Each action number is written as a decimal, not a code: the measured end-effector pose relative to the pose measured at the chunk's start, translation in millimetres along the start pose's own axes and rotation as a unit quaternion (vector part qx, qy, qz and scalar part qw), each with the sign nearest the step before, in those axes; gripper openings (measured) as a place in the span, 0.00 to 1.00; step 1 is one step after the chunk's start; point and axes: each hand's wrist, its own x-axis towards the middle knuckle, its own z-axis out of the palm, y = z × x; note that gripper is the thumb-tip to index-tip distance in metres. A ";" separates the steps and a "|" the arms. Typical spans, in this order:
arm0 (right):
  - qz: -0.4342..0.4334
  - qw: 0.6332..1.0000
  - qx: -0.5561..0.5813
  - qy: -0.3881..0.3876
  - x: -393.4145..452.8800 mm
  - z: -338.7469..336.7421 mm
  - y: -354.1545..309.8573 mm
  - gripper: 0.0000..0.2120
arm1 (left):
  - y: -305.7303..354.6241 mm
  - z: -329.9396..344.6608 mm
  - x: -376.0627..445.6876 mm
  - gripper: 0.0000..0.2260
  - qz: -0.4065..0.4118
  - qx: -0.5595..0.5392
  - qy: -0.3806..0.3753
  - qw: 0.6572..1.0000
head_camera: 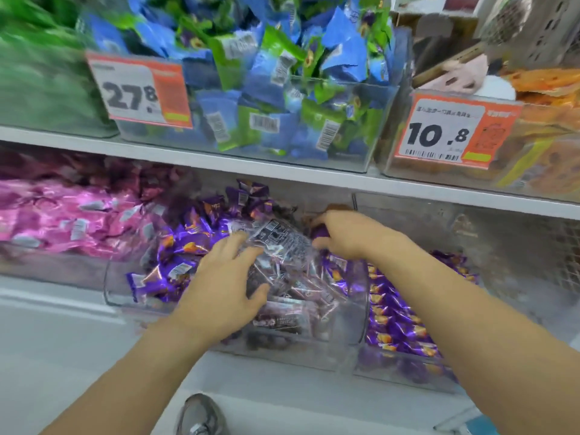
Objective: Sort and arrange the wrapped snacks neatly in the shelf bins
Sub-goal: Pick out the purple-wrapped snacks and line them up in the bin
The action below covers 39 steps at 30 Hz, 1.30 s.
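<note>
— Shop shelves fill the view: two white shelf boards [282, 178], one above the other, with clear plastic bins on them. What stands on the upper board?

— On the upper board, a clear bin [370, 127] of blue and green snack packets [270, 89], with a price tag [141, 91] reading 27.8 on its front left corner. Just beside it to the right is a bin of orange packets [546, 146] with a tag [452, 130] reading 10.8.

— And the lower board?

— At the left edge lie pink wrapped snacks [62, 218]. In the middle is a clear bin [357, 315] of purple wrapped snacks [185, 243], and more purple snacks [395, 321] fill the bin just beside it on the right.

— Where are the hands?

— Both are in the middle bin. The left hand [226, 287] has its fingers spread and curled around a clear plastic bag [282, 246] with printed text, which lies on top of the purple snacks. The right hand [345, 233] is at the back of the bin, its fingers bent around a purple snack [320, 232] near the far end of the bag.

— Anything below?

— Yes, a grey shoe [201, 416] at the bottom edge of the view.
</note>
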 end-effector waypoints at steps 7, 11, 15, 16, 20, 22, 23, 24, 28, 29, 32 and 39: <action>-0.023 0.960 0.199 0.196 -38.0 0.7 -3.8 0.13 | -7.5 -8.4 9.7 0.22 -0.017 -0.067 0.025 0.997; -0.006 0.917 0.279 0.285 -71.4 3.9 -25.1 0.21 | -35.4 -28.3 13.3 0.17 -0.069 -0.040 0.098 0.992; 0.000 0.892 0.417 0.176 -75.5 5.6 -55.1 0.19 | -65.3 -34.1 13.2 0.20 -0.136 0.048 0.066 0.987; -0.001 0.878 0.452 0.156 -76.1 6.7 -60.6 0.17 | -67.4 -33.1 11.4 0.22 -0.144 0.071 0.042 0.986; 0.011 0.840 0.531 0.111 -77.5 13.0 -69.4 0.08 | -62.9 -28.4 14.0 0.24 -0.129 0.125 0.027 0.983; 0.009 0.852 0.515 0.097 -79.1 12.3 -71.7 0.03 | -63.1 -28.3 18.7 0.21 -0.125 0.099 0.058 0.986; 0.007 0.856 0.508 0.096 -81.0 11.4 -72.1 0.02 | -63.9 -29.2 20.5 0.18 -0.124 0.081 0.072 0.986; 0.005 0.854 0.512 0.095 -83.9 9.1 -72.3 0.02 | -64.4 -30.3 21.6 0.16 -0.120 0.069 0.086 0.987; 0.028 0.826 0.554 0.103 -94.7 -7.9 -66.9 0.10 | -48.5 -45.3 19.1 0.10 -0.112 0.010 0.113 0.987; 0.033 0.806 0.583 0.093 -97.7 -13.0 -65.3 0.11 | -41.9 -51.1 15.5 0.08 -0.123 -0.029 0.119 0.985; 0.027 0.727 0.683 0.058 -111.6 -25.1 -58.7 0.13 | -6.8 -65.6 2.9 0.04 -0.138 -0.243 0.090 0.956; 0.057 0.688 0.718 0.095 -149.7 -15.5 -18.9 0.18 | 87.6 -48.4 -3.9 0.08 -0.073 -0.487 -0.087 0.866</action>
